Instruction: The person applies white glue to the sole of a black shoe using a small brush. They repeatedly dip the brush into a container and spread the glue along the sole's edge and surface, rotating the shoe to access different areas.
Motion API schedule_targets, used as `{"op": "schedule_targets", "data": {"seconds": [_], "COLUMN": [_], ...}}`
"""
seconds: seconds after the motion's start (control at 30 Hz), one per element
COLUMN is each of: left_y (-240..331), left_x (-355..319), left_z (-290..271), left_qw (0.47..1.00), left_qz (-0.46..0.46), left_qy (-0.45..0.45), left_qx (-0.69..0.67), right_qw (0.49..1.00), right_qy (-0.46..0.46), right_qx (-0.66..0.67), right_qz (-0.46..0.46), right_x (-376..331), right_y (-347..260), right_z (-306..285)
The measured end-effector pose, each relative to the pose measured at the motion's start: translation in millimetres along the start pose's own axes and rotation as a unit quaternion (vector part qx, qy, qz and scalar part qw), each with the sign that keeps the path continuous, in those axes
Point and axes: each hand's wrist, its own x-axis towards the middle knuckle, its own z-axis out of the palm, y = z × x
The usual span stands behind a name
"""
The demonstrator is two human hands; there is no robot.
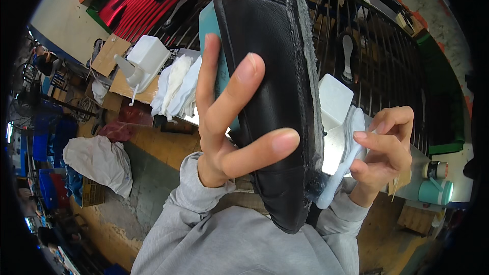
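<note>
A black leather shoe upper stretched over a turquoise shoe last is held up close in the middle of the view. My left hand is closed round it from the left, with fingers and thumb spread along its side. A rough grey band runs along the shoe's bottom edge, which faces right. In my right hand is a folded white cloth, pinched between thumb and fingers. The cloth's lower end meets the shoe's bottom edge near the lower tip, where a dark smudge shows.
Behind the shoe runs a rack of dark bars, with a shoe sole on it. A white bottle with a nozzle and white rags lie at left. A white container stands behind the cloth; a turquoise jug is far right.
</note>
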Motion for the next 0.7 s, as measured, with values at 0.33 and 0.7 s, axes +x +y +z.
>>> {"op": "schedule_targets", "data": {"seconds": [0.33, 0.7], "left_y": [0.6, 0.7], "left_x": [0.3, 0.4], "left_z": [-4.8, -4.8], "left_qw": [0.999, 0.997], "left_qz": [-0.033, -0.041], "left_qy": [-0.026, -0.053], "left_qx": [0.011, 0.026], "right_qw": [0.997, 1.0], "right_qy": [-0.051, -0.024], "right_qx": [0.048, 0.007], "right_qz": [-0.043, 0.006], "right_x": [-2.1, -0.5], "right_y": [5.8, 2.8], "right_z": [-4.1, -6.9]}}
